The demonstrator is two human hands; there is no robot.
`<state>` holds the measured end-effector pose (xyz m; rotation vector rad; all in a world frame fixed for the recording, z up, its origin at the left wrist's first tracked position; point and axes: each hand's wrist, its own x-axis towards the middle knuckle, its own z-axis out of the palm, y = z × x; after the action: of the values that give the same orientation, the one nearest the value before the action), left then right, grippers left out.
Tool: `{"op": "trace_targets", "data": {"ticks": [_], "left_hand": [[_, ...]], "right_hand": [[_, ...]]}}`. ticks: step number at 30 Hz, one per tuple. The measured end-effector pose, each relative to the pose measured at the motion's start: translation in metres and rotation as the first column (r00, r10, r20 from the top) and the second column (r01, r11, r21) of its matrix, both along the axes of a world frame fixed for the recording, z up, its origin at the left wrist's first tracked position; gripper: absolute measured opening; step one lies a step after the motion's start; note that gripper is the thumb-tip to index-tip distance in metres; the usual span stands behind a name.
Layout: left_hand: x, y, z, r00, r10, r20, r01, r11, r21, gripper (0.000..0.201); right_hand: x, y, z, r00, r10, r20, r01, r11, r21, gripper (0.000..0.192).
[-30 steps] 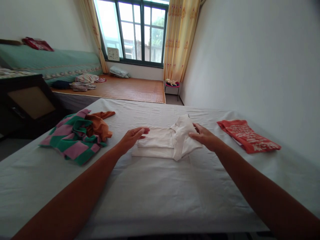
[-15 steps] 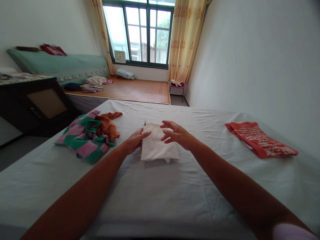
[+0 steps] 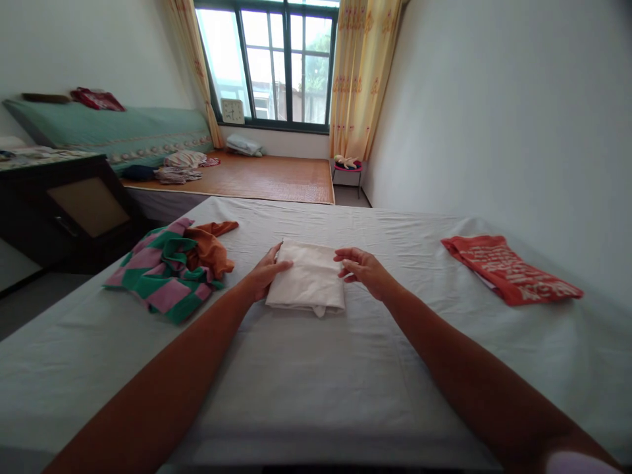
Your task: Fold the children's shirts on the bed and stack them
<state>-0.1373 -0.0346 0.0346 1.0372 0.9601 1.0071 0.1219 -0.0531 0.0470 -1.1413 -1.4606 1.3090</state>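
Observation:
A folded white garment [image 3: 309, 276] lies flat on the white-sheeted bed in front of me, a small tip of cloth poking out at its near edge. My left hand [image 3: 264, 273] holds its left edge, thumb on top and the other fingers partly hidden along the side. At the right edge, the curled fingers and thumb of my right hand [image 3: 363, 270] close on the cloth. To the left is a loose heap with a green-and-pink checked garment [image 3: 168, 270] and an orange garment [image 3: 210, 243]. A folded red garment with white lettering [image 3: 511, 270] rests on the right.
Beyond the bed sheet [image 3: 316, 382] stands a lower platform with a brown mat [image 3: 281, 174], with some clothes on its left. A dark cabinet [image 3: 64, 204] is at the left, a white wall [image 3: 494, 118] at the right. A small pink stool [image 3: 348, 168] stands by the curtain.
My right hand has moved from above the white garment to its right edge, its fingers closing. The garment now lies flatter and more spread, with my left hand still at its left side.

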Motion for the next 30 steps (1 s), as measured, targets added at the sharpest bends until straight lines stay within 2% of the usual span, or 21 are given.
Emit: {"op": "trace_targets", "data": {"ticks": [3,5,7,9,10,13,15,17,19,21,23,25,26,28,30], "left_hand": [[0.004,-0.005,0.001,0.999,0.042,0.004,-0.041,0.999,-0.015,0.093],[0.006,-0.005,0.002,0.998,0.068,0.000,-0.068,0.997,-0.042,0.091],[0.006,-0.004,0.002,0.997,0.081,0.000,-0.081,0.995,-0.051,0.088],[0.006,-0.004,0.003,0.996,0.094,-0.004,-0.094,0.994,-0.049,0.087],[0.006,-0.004,0.003,0.995,0.100,-0.007,-0.100,0.994,-0.048,0.086],[0.006,-0.005,0.003,0.995,0.097,-0.002,-0.097,0.995,-0.035,0.085],[0.007,-0.005,0.001,0.997,0.072,-0.005,-0.072,0.997,-0.001,0.086],[0.006,-0.003,-0.004,0.998,0.037,-0.059,-0.032,0.997,0.068,0.086],[0.003,0.002,-0.010,0.978,0.036,-0.205,0.005,0.980,0.197,0.082],[-0.003,0.009,-0.016,0.896,0.139,-0.423,0.033,0.927,0.374,0.074],[-0.009,0.013,-0.018,0.730,0.338,-0.594,0.066,0.830,0.554,0.066],[-0.012,0.013,-0.016,0.560,0.527,-0.639,0.124,0.710,0.694,0.058],[-0.011,0.012,-0.014,0.509,0.588,-0.629,0.166,0.650,0.742,0.053],[-0.004,0.008,-0.011,0.477,0.632,-0.611,0.274,0.554,0.786,0.047],[0.006,0.005,-0.013,0.472,0.595,-0.650,0.405,0.509,0.760,0.045]], "right_hand": [[-0.003,-0.005,0.002,0.993,-0.015,0.116,0.002,0.994,0.108,0.030],[-0.012,-0.016,0.000,0.958,-0.032,0.286,-0.051,0.960,0.277,0.039],[-0.025,-0.031,-0.005,0.867,-0.071,0.493,-0.171,0.887,0.429,0.061],[-0.037,-0.044,-0.012,0.740,-0.129,0.660,-0.288,0.826,0.484,0.081],[-0.041,-0.048,-0.015,0.680,-0.158,0.716,-0.326,0.810,0.488,0.084],[-0.043,-0.053,-0.017,0.565,-0.252,0.786,-0.379,0.767,0.518,0.066],[-0.038,-0.051,-0.015,0.521,-0.296,0.800,-0.450,0.702,0.552,0.050],[-0.031,-0.050,-0.012,0.488,-0.281,0.827,-0.559,0.627,0.543,0.039],[-0.025,-0.051,-0.009,0.477,-0.206,0.854,-0.639,0.586,0.498,0.035],[-0.019,-0.052,-0.007,0.508,-0.084,0.857,-0.675,0.579,0.457,0.035],[-0.015,-0.052,-0.001,0.574,0.068,0.816,-0.689,0.579,0.436,0.031],[-0.013,-0.048,0.006,0.668,0.141,0.730,-0.637,0.615,0.464,0.022],[-0.013,-0.045,0.010,0.722,0.117,0.682,-0.575,0.649,0.497,0.022],[-0.018,-0.035,0.015,0.795,-0.012,0.606,-0.425,0.702,0.572,0.029],[-0.029,-0.022,0.013,0.801,-0.098,0.590,-0.370,0.694,0.617,0.036]]}}
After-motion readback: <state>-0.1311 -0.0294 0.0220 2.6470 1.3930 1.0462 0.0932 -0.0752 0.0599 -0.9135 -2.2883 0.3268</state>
